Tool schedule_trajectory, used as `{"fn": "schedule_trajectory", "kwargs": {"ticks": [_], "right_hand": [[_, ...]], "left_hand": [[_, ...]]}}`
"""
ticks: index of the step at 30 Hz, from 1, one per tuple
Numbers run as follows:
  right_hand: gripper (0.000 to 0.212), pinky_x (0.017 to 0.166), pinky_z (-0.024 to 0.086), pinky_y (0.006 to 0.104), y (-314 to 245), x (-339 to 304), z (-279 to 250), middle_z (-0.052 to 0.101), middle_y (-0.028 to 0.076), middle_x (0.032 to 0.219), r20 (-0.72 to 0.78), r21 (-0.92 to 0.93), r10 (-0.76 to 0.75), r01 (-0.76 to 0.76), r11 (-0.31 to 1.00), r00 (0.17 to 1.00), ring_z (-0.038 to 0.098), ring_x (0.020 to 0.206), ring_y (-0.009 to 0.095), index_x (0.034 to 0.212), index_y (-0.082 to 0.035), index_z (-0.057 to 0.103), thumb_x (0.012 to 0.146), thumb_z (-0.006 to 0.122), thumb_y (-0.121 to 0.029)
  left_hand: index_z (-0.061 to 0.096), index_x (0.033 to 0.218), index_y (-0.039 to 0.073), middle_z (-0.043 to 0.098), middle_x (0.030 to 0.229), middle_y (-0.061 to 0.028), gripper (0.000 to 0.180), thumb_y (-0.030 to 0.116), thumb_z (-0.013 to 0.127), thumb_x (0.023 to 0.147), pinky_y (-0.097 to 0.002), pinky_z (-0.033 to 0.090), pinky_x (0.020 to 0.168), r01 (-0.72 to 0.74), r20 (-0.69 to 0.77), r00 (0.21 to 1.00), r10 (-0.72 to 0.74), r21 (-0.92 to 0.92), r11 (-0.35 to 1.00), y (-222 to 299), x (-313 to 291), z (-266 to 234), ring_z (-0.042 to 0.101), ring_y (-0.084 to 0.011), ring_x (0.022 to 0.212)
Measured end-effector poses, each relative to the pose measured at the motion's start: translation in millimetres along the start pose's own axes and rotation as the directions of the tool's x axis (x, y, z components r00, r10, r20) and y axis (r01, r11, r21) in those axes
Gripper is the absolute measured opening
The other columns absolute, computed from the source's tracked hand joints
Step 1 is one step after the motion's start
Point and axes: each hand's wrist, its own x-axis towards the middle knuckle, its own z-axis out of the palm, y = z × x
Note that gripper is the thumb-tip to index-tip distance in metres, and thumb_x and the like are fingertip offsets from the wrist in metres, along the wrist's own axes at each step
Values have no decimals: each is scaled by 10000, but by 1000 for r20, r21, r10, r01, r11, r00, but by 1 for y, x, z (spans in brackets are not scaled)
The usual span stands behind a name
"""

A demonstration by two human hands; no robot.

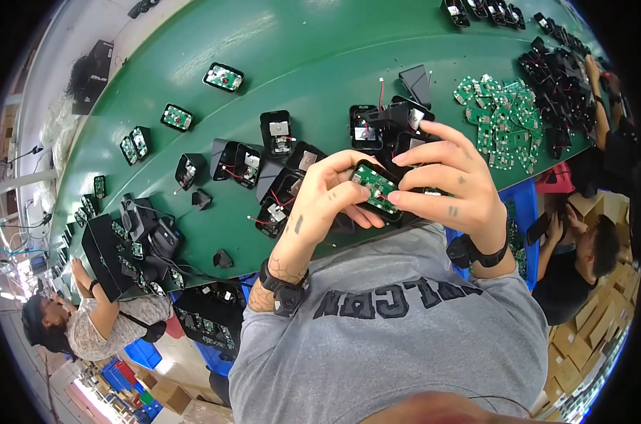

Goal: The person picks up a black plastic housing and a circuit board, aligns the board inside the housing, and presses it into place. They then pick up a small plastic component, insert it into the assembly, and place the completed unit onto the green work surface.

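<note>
A small black plastic case with a green circuit board (377, 188) in it is held up in front of my chest. My left hand (327, 192) grips it, thumb on the board and fingers around the case. My right hand (449, 177) pinches its right edge, with the index finger stretched out above. Under and beyond my hands lie open black cases with thin red wires, among them a black case (365, 128) and another black case (276, 134). Wristbands with black devices are on both wrists.
Loose green circuit boards (504, 120) are heaped at the right of the green table (313, 63). Black cases (557, 78) pile up behind them. Cases with boards, such as a filled case (224, 77), stand to the left. Co-workers sit at left and right, near a blue bin (524, 212).
</note>
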Motion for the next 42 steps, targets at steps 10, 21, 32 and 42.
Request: {"fn": "schedule_trajectory", "kwargs": {"ticks": [10,21,32,42], "right_hand": [[186,1045,390,578,-4,-2,10,623,-14,840,-32,-148,55,-59,987,998,615,1028,217,838,-142,711,654,719,-109],[243,1043,409,571,0,-2,0,655,-9,960,86,-50,-51,55,997,995,605,1083,238,914,-123,729,674,692,-112],[157,1048,387,590,-1,-4,10,662,15,995,84,-118,-109,119,986,990,584,1137,265,865,-90,688,710,683,-118],[121,1079,327,458,-17,-5,46,586,73,1171,-203,288,650,-590,755,732,390,1328,345,775,-46,702,687,737,27]], "left_hand": [[548,1115,-36,658,900,-131,334,67,522,799,-272,575,522,26,9,1000,-26,1,1000,-1,-2,0,691,-236,626],[583,1088,-42,674,871,-118,320,87,536,798,-250,556,488,78,18,997,-79,51,996,2,0,-7,682,-200,583],[576,1110,-32,671,915,-111,325,101,548,815,-232,556,516,122,50,991,-126,76,990,0,0,-11,692,-201,619],[566,1183,-25,654,1089,-100,455,-22,686,744,-271,578,770,-473,-170,690,704,631,615,-27,1,21,670,-126,908]]}}
